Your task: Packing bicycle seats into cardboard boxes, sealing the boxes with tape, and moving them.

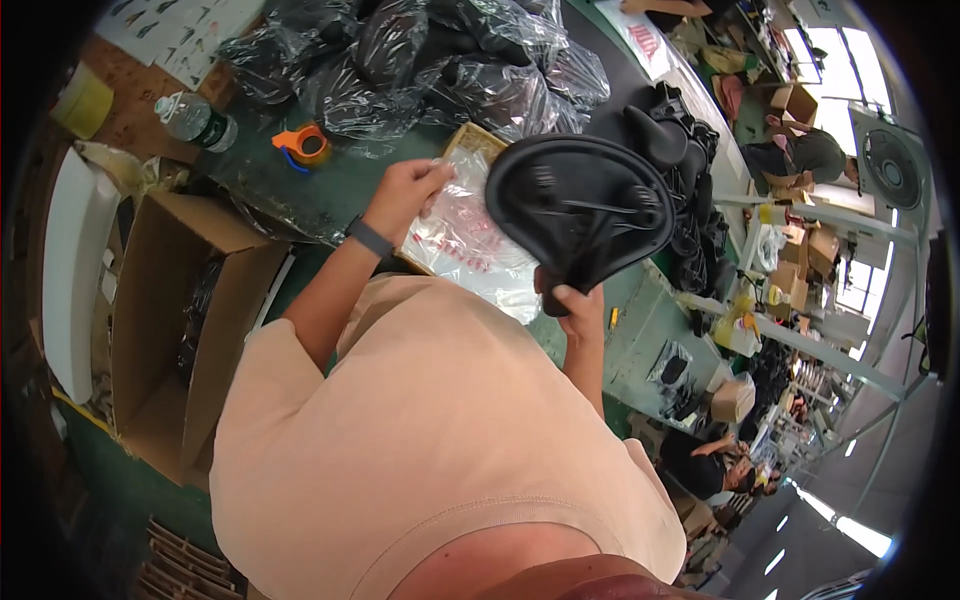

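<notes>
A black bicycle saddle (pixel 610 235), underside up with its metal rails showing, is held by its narrow nose in my right hand (pixel 580 308). My left hand (pixel 412 192), with a dark band on the wrist, pinches the upper left edge of a clear plastic bag (pixel 470 235) with red print. The bag lies over a shallow cardboard box (pixel 478 142) on the table in front of me. Part of the bag and box is hidden behind the saddle.
Saddles in clear bags (pixel 430 70) are heaped at the back. Bare black saddles (pixel 680 170) pile up on the right. An orange tape dispenser (pixel 303 146) and a water bottle (pixel 197 122) stand left. An open carton (pixel 170 330) is beside me. Other people (pixel 705 465) work farther right.
</notes>
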Action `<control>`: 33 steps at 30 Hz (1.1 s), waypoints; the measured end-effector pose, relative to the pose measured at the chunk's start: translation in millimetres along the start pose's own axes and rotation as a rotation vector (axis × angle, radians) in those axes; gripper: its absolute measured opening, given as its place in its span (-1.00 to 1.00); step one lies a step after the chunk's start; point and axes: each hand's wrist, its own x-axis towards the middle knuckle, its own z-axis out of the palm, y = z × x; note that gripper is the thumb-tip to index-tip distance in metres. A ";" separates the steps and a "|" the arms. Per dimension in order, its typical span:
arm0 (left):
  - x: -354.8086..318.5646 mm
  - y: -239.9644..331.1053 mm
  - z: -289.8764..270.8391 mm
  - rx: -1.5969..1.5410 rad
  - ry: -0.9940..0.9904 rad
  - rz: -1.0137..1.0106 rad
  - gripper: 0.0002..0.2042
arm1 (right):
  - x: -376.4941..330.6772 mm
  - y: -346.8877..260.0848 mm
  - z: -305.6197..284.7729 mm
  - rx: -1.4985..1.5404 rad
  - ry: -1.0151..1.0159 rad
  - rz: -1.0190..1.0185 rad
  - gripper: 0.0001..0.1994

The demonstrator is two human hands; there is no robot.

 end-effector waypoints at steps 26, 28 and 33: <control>245.3 90.2 116.3 0.674 0.702 0.941 -0.87 | 270.9 -82.0 -58.5 -0.502 -0.356 -0.425 -0.28; 315.1 123.8 57.6 -0.112 0.550 0.651 -0.84 | 309.7 -102.3 -114.7 -0.550 -0.352 -0.404 -0.44; 331.7 128.7 -183.1 0.373 0.976 0.492 -0.70 | 368.6 -79.6 -355.4 -0.862 0.867 -0.453 -0.52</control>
